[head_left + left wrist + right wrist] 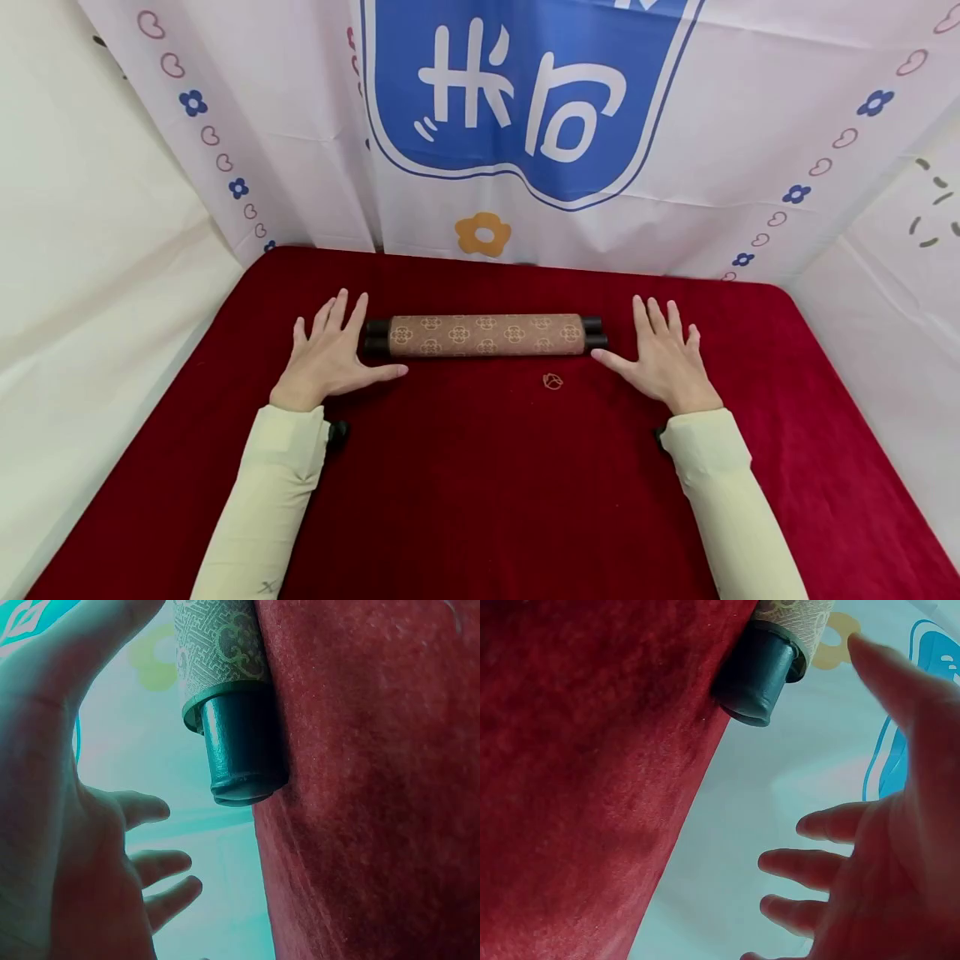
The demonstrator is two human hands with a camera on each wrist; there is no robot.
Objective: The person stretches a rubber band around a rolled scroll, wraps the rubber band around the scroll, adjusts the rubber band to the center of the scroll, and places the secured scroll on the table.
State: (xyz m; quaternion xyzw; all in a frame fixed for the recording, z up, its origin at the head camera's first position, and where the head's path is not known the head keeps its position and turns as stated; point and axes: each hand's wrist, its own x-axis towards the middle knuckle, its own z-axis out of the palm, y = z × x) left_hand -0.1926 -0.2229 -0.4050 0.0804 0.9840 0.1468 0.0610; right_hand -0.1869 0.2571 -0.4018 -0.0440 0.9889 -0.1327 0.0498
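The white backdrop (757,133) fills the top of the head view; it presents little hazard, as it stands beyond the work area. The red-covered counter (487,483) occupies the centre and bottom of the frame; its soft cloth could bunch under a dragged object and tilt it. The patterned scroll (486,335) lies rolled and level on the counter, at the centre of the frame. No tie shows around it; if pushed unevenly or lifted by one end only, it could loosen, skew or roll. The left grip (322,350), left of centre, and the right grip (667,358), right of centre, are both released, fingers spread, grasping nothing. Each thumb is near the scroll's end; contact cannot be confirmed. Closing one side first could swing the scroll askew. The dark rod ends, left (377,337) and right (596,333), appear smooth in the wrist views; a pinch on their tips alone could slip. The thin elastic band (552,381) lies just below the scroll, right of centre; a sweeping palm could displace it, or the scroll could cover it.
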